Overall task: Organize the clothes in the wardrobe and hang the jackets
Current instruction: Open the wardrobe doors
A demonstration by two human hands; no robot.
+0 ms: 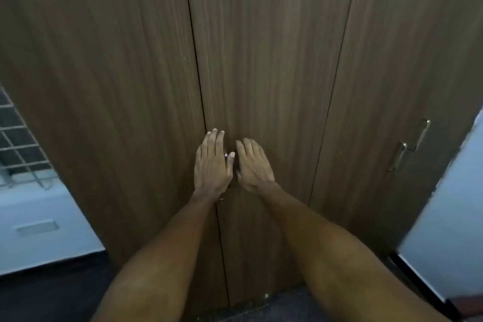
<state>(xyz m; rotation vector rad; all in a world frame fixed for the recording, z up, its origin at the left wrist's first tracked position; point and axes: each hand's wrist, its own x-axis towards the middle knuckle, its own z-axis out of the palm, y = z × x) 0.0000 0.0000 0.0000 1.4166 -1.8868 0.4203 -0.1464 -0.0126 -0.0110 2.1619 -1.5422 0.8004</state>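
A tall brown wood-grain wardrobe [274,47] fills the view, all its doors closed. My left hand [213,165] lies flat with fingers together on the seam between the left and middle doors. My right hand [252,163] rests beside it on the middle door, fingers extended. A bit of a metal handle [226,155] shows between the two hands, mostly hidden by them. A small keyhole [222,200] sits just below my left wrist. No clothes or jackets are visible.
Two metal bar handles [411,145] are on the right door. A barred window [18,144] and pale wall are at the left, a pale wall [449,217] at the right. Dark floor [52,293] runs along the bottom.
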